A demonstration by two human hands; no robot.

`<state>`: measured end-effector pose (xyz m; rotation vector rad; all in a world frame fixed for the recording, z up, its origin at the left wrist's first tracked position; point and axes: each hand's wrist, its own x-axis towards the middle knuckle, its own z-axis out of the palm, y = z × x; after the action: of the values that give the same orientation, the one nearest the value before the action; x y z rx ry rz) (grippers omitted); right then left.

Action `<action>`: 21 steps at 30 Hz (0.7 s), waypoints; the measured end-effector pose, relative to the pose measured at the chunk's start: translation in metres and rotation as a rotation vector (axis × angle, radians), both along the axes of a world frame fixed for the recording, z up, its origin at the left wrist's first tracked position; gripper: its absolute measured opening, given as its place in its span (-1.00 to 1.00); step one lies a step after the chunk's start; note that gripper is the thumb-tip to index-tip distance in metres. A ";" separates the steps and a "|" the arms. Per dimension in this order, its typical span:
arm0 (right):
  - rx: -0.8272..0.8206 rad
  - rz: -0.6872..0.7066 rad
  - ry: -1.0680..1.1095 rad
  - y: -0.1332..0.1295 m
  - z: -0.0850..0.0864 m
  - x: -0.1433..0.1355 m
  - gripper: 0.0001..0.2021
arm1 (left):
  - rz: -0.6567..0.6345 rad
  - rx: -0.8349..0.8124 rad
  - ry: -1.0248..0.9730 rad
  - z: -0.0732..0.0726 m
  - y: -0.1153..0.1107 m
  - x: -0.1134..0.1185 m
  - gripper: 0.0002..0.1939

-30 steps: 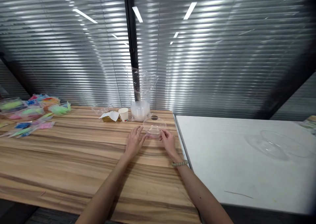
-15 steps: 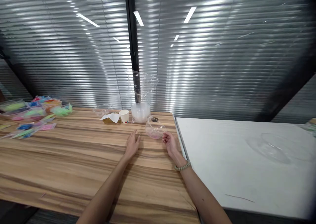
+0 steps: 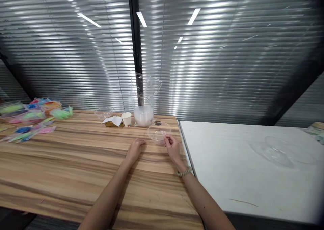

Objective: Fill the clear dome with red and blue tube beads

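A clear plastic bowl rests near the back right of the wooden table, its round rim roughly level. My right hand, with a beaded bracelet at the wrist, pinches the bowl's near right edge between thumb and fingers. To the left of the bowl, my left hand lies low over the wood, its fingers pointing towards the bowl and holding nothing. A small gap separates those fingertips from the bowl. The see-through plastic makes the exact grip hard to make out.
Behind the bowl stands a clear bag with white contents. Beside it are a paper cup, a gold box with white paper and another clear container. Colourful packets lie left; a white table adjoins right, bearing clear plastic lids.
The bowl has gone from tilted to about level, with my right hand at its edge. My left hand's fingers have turned a little to the right and lower.
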<state>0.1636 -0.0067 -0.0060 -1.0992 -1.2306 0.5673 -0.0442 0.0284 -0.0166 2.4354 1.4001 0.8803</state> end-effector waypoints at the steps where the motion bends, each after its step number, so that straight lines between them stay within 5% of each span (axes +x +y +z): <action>1: 0.006 -0.005 -0.015 0.000 0.000 0.000 -0.81 | 0.024 -0.002 -0.002 0.001 0.001 -0.001 -0.69; 11: 0.089 -0.099 -0.218 -0.004 0.004 -0.001 -0.87 | 0.162 0.056 -0.001 0.002 -0.001 -0.002 -0.82; 16: 0.174 -0.025 -0.326 -0.010 0.008 -0.005 -0.88 | 0.109 0.282 -0.239 0.014 -0.008 0.008 -0.76; 21: 0.212 0.077 -0.390 -0.016 0.011 -0.009 -0.89 | 0.011 0.371 -0.267 0.020 -0.015 0.017 -0.80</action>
<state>0.1547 -0.0223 0.0050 -1.0126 -1.6366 0.2763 -0.0274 0.0138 0.0034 2.4347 1.2445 1.5224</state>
